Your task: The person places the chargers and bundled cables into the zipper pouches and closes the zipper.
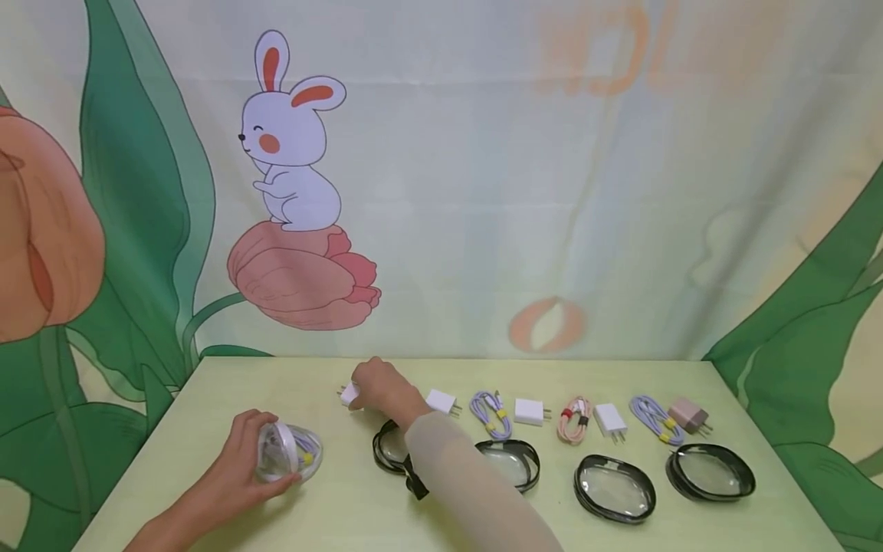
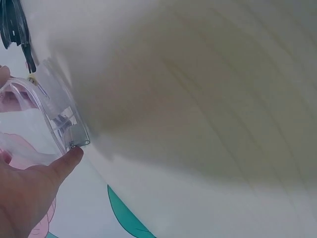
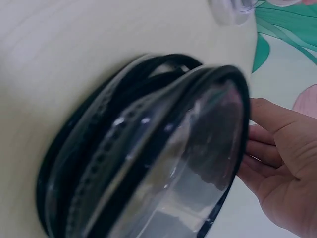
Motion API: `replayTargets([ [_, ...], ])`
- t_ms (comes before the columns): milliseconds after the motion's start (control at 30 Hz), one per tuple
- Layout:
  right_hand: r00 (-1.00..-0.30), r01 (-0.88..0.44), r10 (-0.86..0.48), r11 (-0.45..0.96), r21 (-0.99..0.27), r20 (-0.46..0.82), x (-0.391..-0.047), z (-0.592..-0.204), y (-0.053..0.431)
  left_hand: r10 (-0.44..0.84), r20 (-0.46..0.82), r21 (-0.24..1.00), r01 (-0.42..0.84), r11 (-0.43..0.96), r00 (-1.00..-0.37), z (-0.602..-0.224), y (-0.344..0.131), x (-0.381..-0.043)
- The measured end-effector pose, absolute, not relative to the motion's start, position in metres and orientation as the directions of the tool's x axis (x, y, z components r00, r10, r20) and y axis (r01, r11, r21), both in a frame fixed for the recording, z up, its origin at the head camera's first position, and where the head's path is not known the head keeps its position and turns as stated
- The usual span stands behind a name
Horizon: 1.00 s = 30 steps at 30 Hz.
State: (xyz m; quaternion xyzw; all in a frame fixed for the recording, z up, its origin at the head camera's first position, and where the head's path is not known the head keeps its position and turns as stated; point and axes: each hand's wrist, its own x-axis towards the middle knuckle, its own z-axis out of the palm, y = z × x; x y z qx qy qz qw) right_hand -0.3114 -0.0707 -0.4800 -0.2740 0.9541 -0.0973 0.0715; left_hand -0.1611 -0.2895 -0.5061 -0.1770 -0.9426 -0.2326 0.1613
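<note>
My left hand (image 1: 267, 454) grips a clear white-trimmed pouch (image 1: 293, 452) at the table's near left; a purple cable with a yellow tie lies inside it. In the left wrist view my thumb (image 2: 67, 161) presses the corner of that pouch (image 2: 52, 106). My right hand (image 1: 364, 389) reaches to the back row, its fingers curled over a white charger (image 1: 349, 395) whose prongs point left. My right forearm crosses over a black-trimmed clear pouch (image 1: 388, 449), which fills the right wrist view as the black-trimmed pouch (image 3: 148, 148). There my right hand (image 3: 277, 168) shows no charger.
Along the back row lie a white charger (image 1: 441, 401), purple cable (image 1: 491, 414), white charger (image 1: 530, 412), pink cable (image 1: 574, 420), white charger (image 1: 610, 420), purple cable (image 1: 655, 419) and pinkish charger (image 1: 688, 415). Three more black-trimmed pouches (image 1: 614, 488) lie in front.
</note>
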Motion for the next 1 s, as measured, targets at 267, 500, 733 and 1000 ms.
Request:
replayTargets([
  [267, -0.829, -0.528, -0.554, 0.820, -0.224, -0.073, -0.311, -0.486, -0.073, 0.246, 0.308, 0.428, 0.365, 0.827, -0.919, -0.501, -0.288, -0.161],
  [500, -0.824, -0.544, -0.562, 0.822, -0.171, -0.078, -0.306, -0.482, -0.079, 0.245, 0.283, 0.448, 0.353, 0.821, -0.927, -0.500, -0.287, -0.163],
  [733, -0.821, -0.548, -0.564, 0.822, -0.158, -0.091, -0.305, -0.482, -0.084, 0.243, 0.291, 0.450, 0.357, 0.819, -0.925, -0.502, -0.287, -0.165],
  [1000, -0.813, -0.557, -0.576, 0.812, -0.173, -0.086, -0.304, -0.486, -0.085, 0.224, 0.261, 0.476, 0.327, 0.817, -0.939, -0.506, -0.287, -0.164],
])
